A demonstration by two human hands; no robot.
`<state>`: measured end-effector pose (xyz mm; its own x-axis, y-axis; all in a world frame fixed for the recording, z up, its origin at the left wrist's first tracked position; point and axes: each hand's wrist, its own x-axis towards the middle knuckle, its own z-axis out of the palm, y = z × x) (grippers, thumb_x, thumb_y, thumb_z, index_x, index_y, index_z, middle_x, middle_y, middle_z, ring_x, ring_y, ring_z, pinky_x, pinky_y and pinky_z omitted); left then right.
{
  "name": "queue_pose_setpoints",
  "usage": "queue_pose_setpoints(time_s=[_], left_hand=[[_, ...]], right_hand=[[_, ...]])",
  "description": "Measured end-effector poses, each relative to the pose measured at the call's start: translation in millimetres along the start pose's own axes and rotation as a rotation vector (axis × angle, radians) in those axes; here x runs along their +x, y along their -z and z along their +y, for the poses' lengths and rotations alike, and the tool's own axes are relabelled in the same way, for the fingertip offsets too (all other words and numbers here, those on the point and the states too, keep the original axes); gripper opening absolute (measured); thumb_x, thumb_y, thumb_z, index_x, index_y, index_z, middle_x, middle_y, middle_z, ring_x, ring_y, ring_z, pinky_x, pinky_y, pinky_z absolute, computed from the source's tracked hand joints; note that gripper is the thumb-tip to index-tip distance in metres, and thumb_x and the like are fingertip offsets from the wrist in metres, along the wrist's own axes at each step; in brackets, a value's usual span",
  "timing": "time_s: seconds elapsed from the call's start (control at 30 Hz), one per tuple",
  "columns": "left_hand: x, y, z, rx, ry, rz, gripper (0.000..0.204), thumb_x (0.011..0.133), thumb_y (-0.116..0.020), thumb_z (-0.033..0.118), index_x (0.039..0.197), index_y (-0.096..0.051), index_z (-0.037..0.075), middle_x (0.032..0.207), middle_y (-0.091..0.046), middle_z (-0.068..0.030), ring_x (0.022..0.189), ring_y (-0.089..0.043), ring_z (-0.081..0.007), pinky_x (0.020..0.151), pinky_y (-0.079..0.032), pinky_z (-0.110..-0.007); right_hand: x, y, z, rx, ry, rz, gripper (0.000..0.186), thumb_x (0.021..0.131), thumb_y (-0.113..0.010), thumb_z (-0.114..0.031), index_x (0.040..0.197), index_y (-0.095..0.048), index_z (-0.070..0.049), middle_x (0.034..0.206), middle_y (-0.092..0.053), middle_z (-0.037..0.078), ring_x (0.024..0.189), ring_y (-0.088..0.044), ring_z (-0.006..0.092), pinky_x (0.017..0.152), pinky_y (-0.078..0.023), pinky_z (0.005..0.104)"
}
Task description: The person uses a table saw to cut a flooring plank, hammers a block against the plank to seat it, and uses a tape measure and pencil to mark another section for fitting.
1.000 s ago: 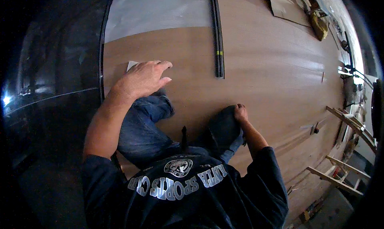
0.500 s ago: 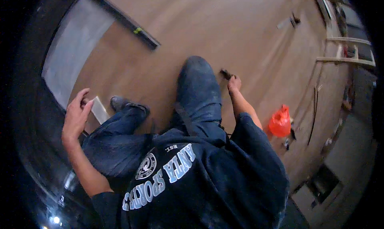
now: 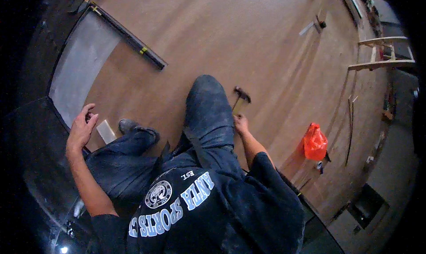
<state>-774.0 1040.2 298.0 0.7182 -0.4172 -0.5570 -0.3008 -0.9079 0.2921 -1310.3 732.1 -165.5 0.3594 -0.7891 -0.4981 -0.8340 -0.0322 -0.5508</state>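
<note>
My right hand [image 3: 241,124] is closed round the handle of a claw hammer [image 3: 242,95], just right of my raised knee. The hammer's dark head points away from me, above the brown floor [image 3: 186,45]. On the left, my left hand [image 3: 81,127] hangs in the air, fingers apart and slightly curled, with nothing visible in it. A white rectangular piece [image 3: 106,132] lies beside it, near my shoe [image 3: 128,125]. The dark wall [image 3: 33,116] rises close to that hand, with a pale grey panel [image 3: 84,50] along it.
A long dark bar with yellow bands [image 3: 142,50] lies at the far left. To the right sit an orange plastic bag [image 3: 315,143], thin strips [image 3: 351,125] and a wooden ladder-like frame [image 3: 381,65]. A small dark object [image 3: 321,24] lies farther off.
My right hand has swung the hammer a little left and nearer, and its head and handle show more plainly. The left hand has shifted slightly and stays spread. The whole view has shifted a bit.
</note>
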Motion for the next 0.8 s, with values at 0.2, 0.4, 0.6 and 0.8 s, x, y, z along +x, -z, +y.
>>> queue_pose_setpoints(time_s=[0.2,0.4,0.6,0.8], left_hand=[[8,-18,-27,-0.153,-0.012,-0.019,0.046,0.095,-0.065,0.025,0.136,-0.056,0.007,0.101,-0.065,-0.0142,0.091,-0.063,-0.0248,0.085,-0.051,-0.037],[3,-8,-33,-0.099,0.031,0.033,0.046,0.093,-0.067,0.027,0.133,-0.058,0.006,0.098,-0.069,-0.0154,0.092,-0.066,-0.0292,0.085,-0.052,-0.041],[-2,3,-31,-0.094,0.099,0.027,0.047,0.094,-0.065,0.031,0.134,-0.058,0.006,0.100,-0.070,-0.0147,0.093,-0.066,-0.0290,0.085,-0.052,-0.042],[47,4,-12,0.051,-0.033,-0.009,0.051,0.095,-0.061,0.038,0.136,-0.057,0.008,0.129,-0.065,-0.0189,0.121,-0.061,-0.0350,0.101,-0.048,-0.044]], right_hand=[[100,35,-26,-0.680,0.000,-0.251,0.045,0.096,-0.055,-0.041,0.109,-0.071,-0.001,0.112,-0.069,0.025,0.107,-0.066,0.0414,0.085,-0.054,0.0493],[118,67,-87,-0.270,-0.091,-0.059,0.042,0.079,-0.072,-0.033,0.099,-0.070,0.004,0.100,-0.072,0.024,0.091,-0.071,0.0385,0.079,-0.055,0.0472],[131,125,-118,-0.521,-0.062,0.162,0.031,0.085,-0.066,-0.019,0.107,-0.067,0.003,0.101,-0.071,0.026,0.096,-0.070,0.0407,0.078,-0.056,0.0490],[180,156,-9,-0.772,0.063,-0.189,0.017,0.090,-0.060,-0.012,0.100,-0.067,0.000,0.090,-0.070,0.018,0.080,-0.066,0.0329,0.071,-0.053,0.0419]])
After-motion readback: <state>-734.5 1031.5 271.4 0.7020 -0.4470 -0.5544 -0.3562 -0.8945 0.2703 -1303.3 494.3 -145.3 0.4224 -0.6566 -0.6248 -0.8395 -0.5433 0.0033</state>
